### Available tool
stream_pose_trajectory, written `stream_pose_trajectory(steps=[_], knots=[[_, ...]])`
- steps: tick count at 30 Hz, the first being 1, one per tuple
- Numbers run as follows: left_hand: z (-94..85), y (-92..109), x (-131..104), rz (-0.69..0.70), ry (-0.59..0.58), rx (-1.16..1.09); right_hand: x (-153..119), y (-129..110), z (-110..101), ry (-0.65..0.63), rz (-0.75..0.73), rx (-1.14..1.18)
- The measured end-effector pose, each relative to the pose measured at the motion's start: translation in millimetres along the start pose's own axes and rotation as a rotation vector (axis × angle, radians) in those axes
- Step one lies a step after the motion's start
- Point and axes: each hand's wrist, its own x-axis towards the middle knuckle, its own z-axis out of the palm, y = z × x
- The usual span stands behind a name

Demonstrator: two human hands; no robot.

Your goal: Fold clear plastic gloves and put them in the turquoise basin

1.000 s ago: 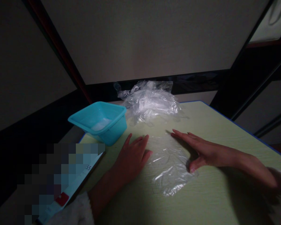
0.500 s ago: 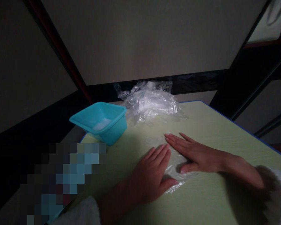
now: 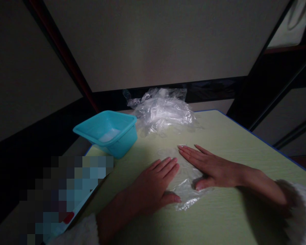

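A clear plastic bag (image 3: 186, 187) lies flat and wrinkled on the pale green table (image 3: 244, 211). My left hand (image 3: 158, 185) rests palm down on the left part of it, thumb pointing right and fingers stretched forward. On its right side my right hand (image 3: 209, 166) is pressed flat, with the thumb apart from the extended fingers. Neither hand grips anything. Parts of the bag are hidden under both hands.
At the back of the table sits a heap of clear plastic bags (image 3: 165, 112). A turquoise basin (image 3: 122, 139) with something whitish inside stands at the left edge. A pixelated patch covers the lower left. Dark-framed panels (image 3: 153, 47) rise behind the table.
My left hand has slid a little to the left across the bag, uncovering more of its middle. My right hand stays nearly where it was.
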Motion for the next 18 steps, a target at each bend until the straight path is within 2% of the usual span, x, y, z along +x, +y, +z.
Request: stream_pose_trajectory(steps=[7,12,15,18], knots=[[-6.5,-8.8,-6.3,-0.065,-0.077,0.009,-0.9,1.9,2.8,0.033,-0.021,-0.019],[-18.3,-10.1,-15.0,-0.155,-0.113,0.02,-2.2,3.3,3.0,0.057,-0.041,-0.025],[-26.4,-7.6,-17.3,-0.184,-0.086,0.041,-2.1,2.8,1.1,0.041,-0.029,-0.011],[-28.9,1.8,-10.6,-0.175,-0.003,0.053,-1.6,1.8,-0.4,0.02,-0.025,0.006]])
